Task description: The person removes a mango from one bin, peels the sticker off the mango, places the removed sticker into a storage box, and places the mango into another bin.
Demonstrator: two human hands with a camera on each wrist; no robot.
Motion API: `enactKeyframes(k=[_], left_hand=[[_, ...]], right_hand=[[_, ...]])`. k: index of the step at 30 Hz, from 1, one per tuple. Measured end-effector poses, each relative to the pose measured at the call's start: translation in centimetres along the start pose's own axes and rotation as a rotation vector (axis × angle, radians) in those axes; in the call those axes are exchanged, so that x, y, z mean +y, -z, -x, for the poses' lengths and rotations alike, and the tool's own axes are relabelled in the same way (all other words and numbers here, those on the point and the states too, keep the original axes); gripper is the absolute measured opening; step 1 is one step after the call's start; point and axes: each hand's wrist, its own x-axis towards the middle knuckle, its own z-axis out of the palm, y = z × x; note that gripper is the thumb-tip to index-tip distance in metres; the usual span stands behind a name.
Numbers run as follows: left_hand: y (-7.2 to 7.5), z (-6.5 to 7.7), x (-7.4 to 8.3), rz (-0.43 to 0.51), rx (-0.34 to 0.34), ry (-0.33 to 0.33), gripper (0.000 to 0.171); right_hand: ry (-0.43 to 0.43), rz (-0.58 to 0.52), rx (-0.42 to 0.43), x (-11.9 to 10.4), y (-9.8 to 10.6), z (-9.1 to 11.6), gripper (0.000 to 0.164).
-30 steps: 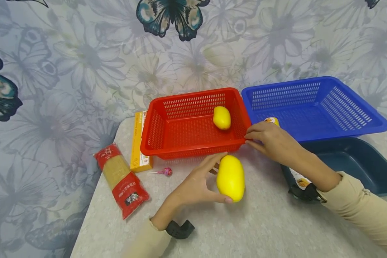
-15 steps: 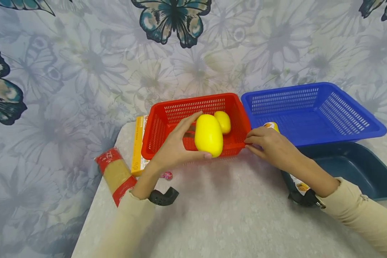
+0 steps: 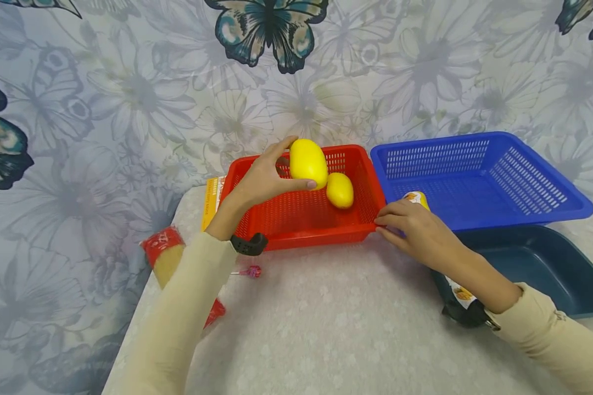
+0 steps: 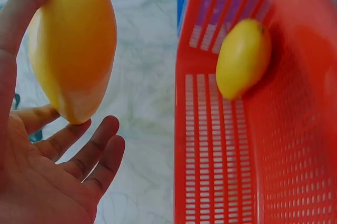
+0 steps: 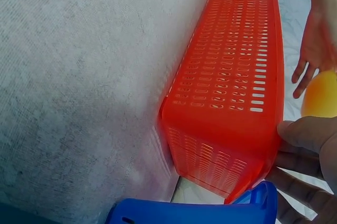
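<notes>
My left hand (image 3: 269,174) holds a yellow mango (image 3: 308,163) between thumb and fingers, raised over the red basket (image 3: 296,240). The left wrist view shows this held mango (image 4: 73,45) apart from the basket wall. A second mango (image 3: 340,191) lies inside the basket towards its right end; in the left wrist view that second mango (image 4: 244,58) shows near the basket's end wall. At the basket's front right corner, my right hand (image 3: 417,227) pinches the rim. The right wrist view has the thumb (image 5: 300,132) on the rim, with the other fingers partly hidden behind it.
A blue basket (image 3: 524,216) stands at the right, a dark green tub (image 3: 533,263) in front of it. A yellow item (image 3: 416,198) sits at the blue basket's near left. Left lie a yellow box (image 3: 211,203), a lollipop (image 3: 252,271) and a red packet (image 3: 163,247), partly covered by my sleeve.
My left hand has carried the mango from in front of the red basket, up and leftwards, to above it. The right hand stays at the basket's corner.
</notes>
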Motion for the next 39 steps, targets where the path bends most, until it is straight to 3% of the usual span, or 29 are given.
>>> enactKeyframes(k=[7, 16, 23, 30, 39], left_hand=[[0.3, -2.0, -1.0, 0.013, -0.020, 0.047, 0.105], [-1.0, -4.5, -2.6, -0.094, -0.081, 0.079, 0.112], [-1.7, -5.7, -3.6, -0.213, -0.193, 0.107, 0.114], [-2.6, -6.3, -3.9, -0.346, -0.372, 0.150, 0.115], [-4.4, -7.1, -4.8, -0.395, -0.515, 0.256, 0.106]], right_hand=[[-0.008, 0.003, 0.013, -0.1, -0.2, 0.2, 0.020], [0.008, 0.005, 0.028, 0.0, -0.3, 0.2, 0.019], [-0.001, 0.005, 0.036, -0.2, -0.4, 0.3, 0.020], [0.014, 0.000, 0.032, 0.0, -0.4, 0.2, 0.020], [-0.003, -0.007, 0.026, 0.1, -0.5, 0.4, 0.020]])
